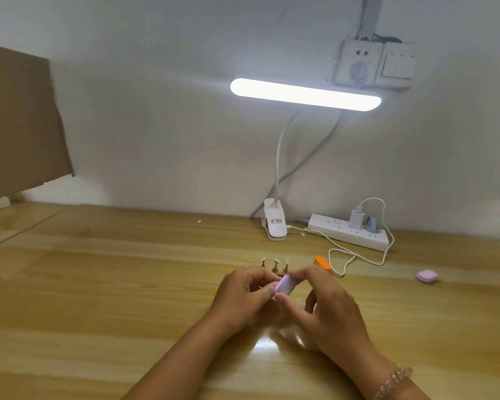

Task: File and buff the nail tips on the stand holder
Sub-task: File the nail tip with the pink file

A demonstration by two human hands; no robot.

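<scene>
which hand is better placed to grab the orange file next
Right, probably: the orange file lies just beyond the right hand, though it pinches the purple buffer; the left hand is farther off.

The table [98, 284] is varnished wood, glossy, with bright glare on its near part. The lilac buffer block [285, 284] looks matt and fine-grained. The stand pegs [275, 267] are dull metal. Far left, the cardboard [20, 122] is matt brown. The power strip [347, 235] is smooth white plastic.
</scene>
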